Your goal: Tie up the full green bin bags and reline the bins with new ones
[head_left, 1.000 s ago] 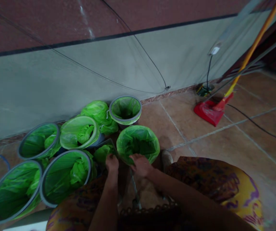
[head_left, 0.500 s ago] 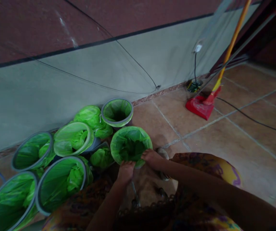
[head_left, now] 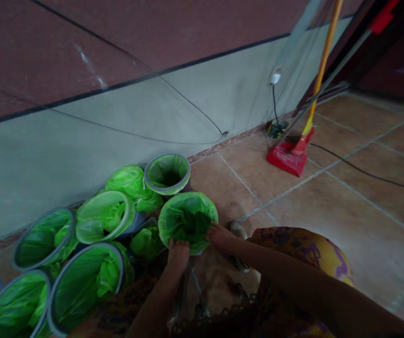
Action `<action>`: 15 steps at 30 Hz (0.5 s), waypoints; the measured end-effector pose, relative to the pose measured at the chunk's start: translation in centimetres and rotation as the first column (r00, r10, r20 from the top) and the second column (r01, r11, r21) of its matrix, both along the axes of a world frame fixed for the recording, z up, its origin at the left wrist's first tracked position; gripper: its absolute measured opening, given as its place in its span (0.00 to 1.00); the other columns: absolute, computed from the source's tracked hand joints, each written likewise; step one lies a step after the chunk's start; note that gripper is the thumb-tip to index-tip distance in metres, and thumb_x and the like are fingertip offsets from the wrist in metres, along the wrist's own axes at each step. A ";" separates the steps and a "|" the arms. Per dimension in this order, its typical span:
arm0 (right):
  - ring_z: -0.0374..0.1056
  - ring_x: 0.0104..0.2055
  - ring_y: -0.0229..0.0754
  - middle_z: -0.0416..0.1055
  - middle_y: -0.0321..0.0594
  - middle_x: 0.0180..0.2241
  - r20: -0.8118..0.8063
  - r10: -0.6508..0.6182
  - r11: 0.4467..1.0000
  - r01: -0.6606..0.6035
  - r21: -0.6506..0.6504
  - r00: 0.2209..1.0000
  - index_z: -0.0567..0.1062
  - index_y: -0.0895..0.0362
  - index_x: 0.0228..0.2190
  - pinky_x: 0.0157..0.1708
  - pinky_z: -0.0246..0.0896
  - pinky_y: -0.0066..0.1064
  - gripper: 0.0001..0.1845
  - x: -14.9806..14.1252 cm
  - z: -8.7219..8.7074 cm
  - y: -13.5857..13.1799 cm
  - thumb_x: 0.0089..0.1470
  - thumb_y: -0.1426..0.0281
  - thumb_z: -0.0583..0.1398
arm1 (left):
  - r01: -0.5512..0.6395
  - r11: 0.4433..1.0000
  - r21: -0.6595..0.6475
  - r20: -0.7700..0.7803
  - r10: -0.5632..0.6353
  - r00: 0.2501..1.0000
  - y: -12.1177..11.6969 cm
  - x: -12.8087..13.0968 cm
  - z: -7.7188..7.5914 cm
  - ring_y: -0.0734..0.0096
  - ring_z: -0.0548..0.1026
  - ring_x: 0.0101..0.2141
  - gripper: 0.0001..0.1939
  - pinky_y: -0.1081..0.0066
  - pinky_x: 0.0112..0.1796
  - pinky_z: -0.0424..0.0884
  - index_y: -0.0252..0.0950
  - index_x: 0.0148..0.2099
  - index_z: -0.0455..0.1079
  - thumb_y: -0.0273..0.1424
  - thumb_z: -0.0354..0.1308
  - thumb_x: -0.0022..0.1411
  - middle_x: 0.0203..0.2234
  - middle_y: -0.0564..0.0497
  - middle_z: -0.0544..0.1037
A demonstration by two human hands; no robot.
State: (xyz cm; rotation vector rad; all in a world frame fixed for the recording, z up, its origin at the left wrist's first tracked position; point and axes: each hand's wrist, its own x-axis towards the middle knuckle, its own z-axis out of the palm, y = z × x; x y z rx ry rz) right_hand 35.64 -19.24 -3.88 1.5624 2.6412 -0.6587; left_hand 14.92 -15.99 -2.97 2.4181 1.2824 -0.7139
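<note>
A trash bin lined with a green garbage bag (head_left: 168, 213) stands on the floor in front of me, the bag folded out over its rim. My left hand (head_left: 178, 252) grips the bag at the near edge, fingers hooked over the rim. On the right side of the same rim, my right hand (head_left: 221, 237) has its fingers closed over the bag. The inside of the bin is dark, with the bag bunched within. Just behind it is another lined bin with a grey ring (head_left: 167, 191).
Several more green-lined bins crowd the left, among them one with a pale rim (head_left: 128, 211) and one with a grey rim (head_left: 120, 267). A knotted green bag (head_left: 124, 180) lies by the wall. At right stand a red dustpan (head_left: 283, 159) and a yellow-handled broom (head_left: 316, 89). A black cable (head_left: 360, 168) crosses the floor.
My left hand has shifted left along the near rim of the bin. My right hand stays at the right side. The view has tilted slightly, so the scene sits lower and more leftward.
</note>
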 end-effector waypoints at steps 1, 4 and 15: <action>0.67 0.49 0.44 0.75 0.47 0.41 -0.025 -0.003 1.000 0.003 0.018 1.000 0.78 0.59 0.41 0.64 0.45 0.43 0.14 0.0 0.4 0.2 0.57 0.79 0.55 | 0.004 1.000 0.006 0.009 -0.004 1.000 -0.1 0.0 0.4 0.51 0.69 0.56 0.25 0.46 0.62 0.47 0.29 0.59 0.68 0.21 0.46 0.60 0.52 0.35 0.75; 0.66 0.51 0.46 0.75 0.46 0.43 -0.088 -0.072 0.997 0.075 0.025 0.994 0.77 0.57 0.44 0.62 0.48 0.44 0.15 0.2 1.9 1.4 0.58 0.75 0.55 | 0.019 1.000 0.000 0.066 -0.019 0.998 -0.3 -0.1 1.6 0.50 0.60 0.63 0.34 0.46 0.63 0.43 0.31 0.65 0.60 0.23 0.52 0.55 0.60 0.35 0.67; 0.70 0.51 0.51 0.76 0.53 0.47 0.010 -0.598 0.801 0.597 -0.044 0.802 0.76 0.61 0.49 0.53 0.60 0.41 0.20 2.5 2.2 5.1 0.60 0.72 0.51 | -0.261 0.965 0.005 0.117 0.259 0.959 4.2 -3.7 7.0 0.53 0.66 0.60 0.28 0.49 0.59 0.56 0.38 0.64 0.62 0.33 0.53 0.62 0.60 0.39 0.69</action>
